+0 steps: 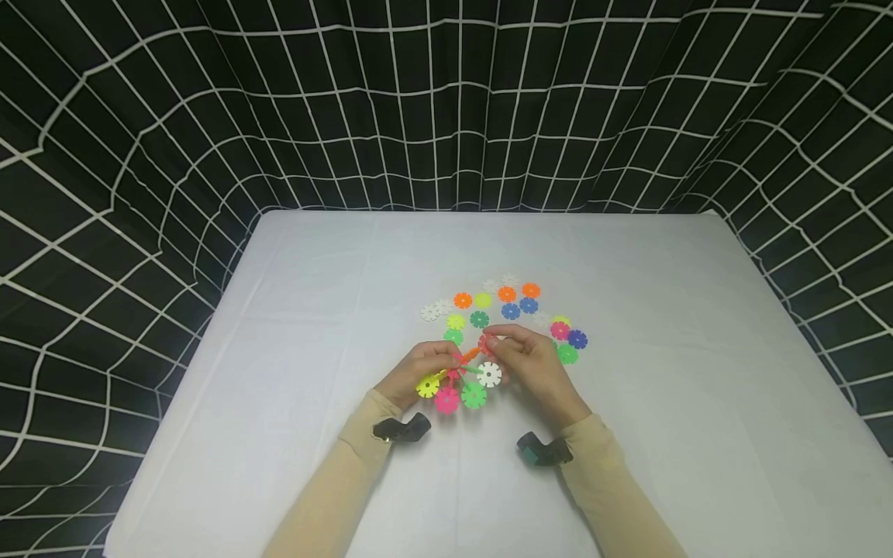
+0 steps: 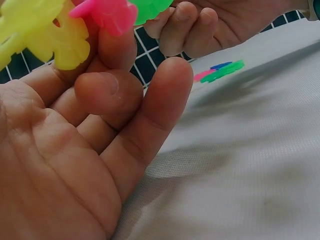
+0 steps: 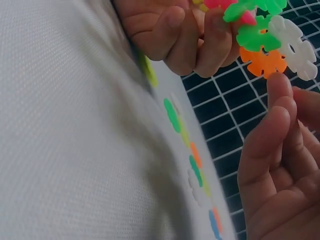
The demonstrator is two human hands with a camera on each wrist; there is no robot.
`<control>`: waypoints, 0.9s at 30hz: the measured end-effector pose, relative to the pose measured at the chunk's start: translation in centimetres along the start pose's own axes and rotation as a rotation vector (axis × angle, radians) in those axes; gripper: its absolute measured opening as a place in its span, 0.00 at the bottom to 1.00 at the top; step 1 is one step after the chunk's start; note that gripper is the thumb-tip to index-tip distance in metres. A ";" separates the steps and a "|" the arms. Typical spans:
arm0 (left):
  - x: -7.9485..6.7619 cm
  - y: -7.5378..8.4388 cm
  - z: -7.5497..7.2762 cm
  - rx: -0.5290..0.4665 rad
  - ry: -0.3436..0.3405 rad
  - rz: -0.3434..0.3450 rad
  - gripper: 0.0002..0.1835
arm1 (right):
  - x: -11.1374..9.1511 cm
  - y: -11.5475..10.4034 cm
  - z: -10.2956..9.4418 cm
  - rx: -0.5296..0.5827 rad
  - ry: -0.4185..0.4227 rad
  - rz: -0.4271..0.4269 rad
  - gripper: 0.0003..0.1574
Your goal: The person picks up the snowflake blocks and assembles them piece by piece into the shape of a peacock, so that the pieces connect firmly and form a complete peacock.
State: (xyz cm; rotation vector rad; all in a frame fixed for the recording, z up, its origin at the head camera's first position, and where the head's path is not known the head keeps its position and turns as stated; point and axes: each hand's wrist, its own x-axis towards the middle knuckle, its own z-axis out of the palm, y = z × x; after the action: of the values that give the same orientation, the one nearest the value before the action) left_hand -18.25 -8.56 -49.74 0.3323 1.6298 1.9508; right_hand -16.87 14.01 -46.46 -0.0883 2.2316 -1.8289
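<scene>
My left hand [image 1: 422, 368] grips a cluster of slotted plastic discs joined edge to edge, held up over the table. Around its pink centre stand a yellow disc [image 1: 428, 387], a pink disc [image 1: 446, 400], a green disc [image 1: 474, 394], a white disc [image 1: 489, 374] and an orange disc [image 3: 262, 61]. My right hand [image 1: 533, 364] pinches a red-pink slotted disc [image 1: 485, 343] by the orange one, at the cluster's far right. In the right wrist view its fingertips [image 3: 279, 86] are right at the orange disc, and the red-pink disc is hidden there.
Loose slotted discs lie flat beyond the hands on the white table [image 1: 314, 310], among them an orange disc [image 1: 531, 290], a blue disc [image 1: 511, 311] and a dark green disc [image 1: 479, 319]. To the right, a dark blue disc [image 1: 577, 339] lies against others. Black gridded curtain [image 1: 446, 108] surrounds the table.
</scene>
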 end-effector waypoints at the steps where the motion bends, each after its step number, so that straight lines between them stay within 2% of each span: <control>1: 0.0 0.0 0.0 0.004 0.000 -0.001 0.10 | 0.0 0.0 0.0 -0.007 -0.003 -0.002 0.25; 13: 0.1 -0.3 0.0 0.027 -0.038 0.027 0.10 | -0.2 0.4 0.2 -0.047 -0.027 -0.059 0.22; 18: 0.1 -0.4 0.0 0.042 -0.013 0.034 0.09 | -0.1 0.4 0.5 -0.034 -0.040 -0.091 0.21; 23: 0.1 -0.2 0.1 0.054 0.037 0.031 0.09 | 0.1 0.5 0.6 -0.062 -0.006 -0.077 0.23; 27: 0.1 0.0 0.2 -0.012 0.083 0.035 0.10 | 0.5 1.1 0.0 -0.060 0.044 -0.037 0.24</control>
State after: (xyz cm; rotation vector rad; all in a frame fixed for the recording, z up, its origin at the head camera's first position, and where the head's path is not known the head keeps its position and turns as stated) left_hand -18.24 -8.37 -49.71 0.2804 1.6737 2.0241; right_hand -17.17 14.12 -47.64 -0.1030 2.3301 -1.7997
